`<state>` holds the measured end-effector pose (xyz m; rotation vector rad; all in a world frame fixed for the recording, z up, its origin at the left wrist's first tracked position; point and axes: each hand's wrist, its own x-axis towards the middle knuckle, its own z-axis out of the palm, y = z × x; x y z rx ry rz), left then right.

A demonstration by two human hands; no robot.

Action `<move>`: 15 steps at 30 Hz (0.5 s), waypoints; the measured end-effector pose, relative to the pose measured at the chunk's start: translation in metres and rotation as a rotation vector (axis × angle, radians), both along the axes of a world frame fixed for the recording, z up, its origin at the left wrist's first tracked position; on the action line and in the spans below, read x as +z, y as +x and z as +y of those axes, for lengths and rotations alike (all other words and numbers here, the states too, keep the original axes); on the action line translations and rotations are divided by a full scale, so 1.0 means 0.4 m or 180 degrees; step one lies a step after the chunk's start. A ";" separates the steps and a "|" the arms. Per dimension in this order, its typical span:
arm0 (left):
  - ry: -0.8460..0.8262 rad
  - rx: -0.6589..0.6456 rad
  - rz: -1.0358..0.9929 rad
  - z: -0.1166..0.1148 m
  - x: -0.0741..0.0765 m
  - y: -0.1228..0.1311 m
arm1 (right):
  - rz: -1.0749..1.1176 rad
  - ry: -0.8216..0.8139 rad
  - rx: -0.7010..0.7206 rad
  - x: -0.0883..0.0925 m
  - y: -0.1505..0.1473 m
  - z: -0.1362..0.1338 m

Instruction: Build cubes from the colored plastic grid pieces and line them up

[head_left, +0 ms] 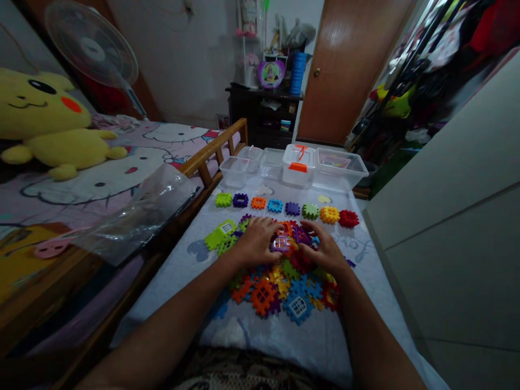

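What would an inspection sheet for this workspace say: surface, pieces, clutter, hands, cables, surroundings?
Surface: pale patterned cloth.
Pieces: mixed-colour heap of toothed plastic pieces; beyond it, a row of eight small blocks.
Clutter: clear plastic containers at the far end; plastic bag to the left.
Hands: left hand and right hand at the heap; grip unclear.
Cables: perhaps a cord by the wall socket; too dim to confirm.
Surroundings: bed with yellow plush toy, fan, wooden door, white cabinet.

See pieces (pixel 263 295) piled under the hands (pixel 258 238) on the tabletop (pixel 377 287), blocks (pixel 275 206) rowed beyond, boxes (pixel 290 174) behind those, a bed (pixel 142 149) left.
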<state>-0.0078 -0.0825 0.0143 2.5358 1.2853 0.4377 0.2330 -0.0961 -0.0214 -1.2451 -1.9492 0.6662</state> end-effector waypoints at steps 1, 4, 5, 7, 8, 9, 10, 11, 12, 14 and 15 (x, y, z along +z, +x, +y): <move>-0.0036 -0.0093 -0.0028 -0.006 -0.007 0.015 | 0.0054 0.0029 0.0003 0.001 0.000 0.001; -0.0124 -0.0240 -0.0147 -0.017 -0.025 0.038 | 0.0031 0.0036 0.0091 0.004 -0.007 -0.001; -0.0164 -0.0252 -0.0196 -0.017 -0.028 0.036 | -0.0027 0.0019 0.0142 0.004 -0.011 -0.003; -0.0217 -0.0208 -0.0326 -0.013 -0.026 0.018 | -0.0189 0.0000 0.0232 0.006 -0.021 -0.008; -0.0217 -0.0155 -0.0406 -0.007 -0.022 0.002 | -0.0280 0.0004 0.0261 0.008 -0.026 -0.011; -0.0192 -0.0070 -0.0508 0.000 -0.018 -0.018 | -0.0369 0.0011 0.0287 0.010 -0.031 -0.014; -0.0160 0.0041 -0.0612 0.010 -0.014 -0.042 | -0.0455 0.0017 0.0313 0.013 -0.035 -0.017; -0.0140 0.0184 -0.0710 0.022 -0.012 -0.068 | -0.0538 0.0019 0.0345 0.016 -0.040 -0.019; -0.0134 0.0357 -0.0797 0.036 -0.012 -0.096 | -0.0618 0.0015 0.0377 0.019 -0.044 -0.022; -0.0101 0.0684 -0.0819 0.067 -0.023 -0.154 | -0.0762 -0.0008 0.0424 0.024 -0.051 -0.025; -0.0097 0.0836 -0.0834 0.082 -0.034 -0.183 | -0.0821 -0.0023 0.0436 0.025 -0.055 -0.026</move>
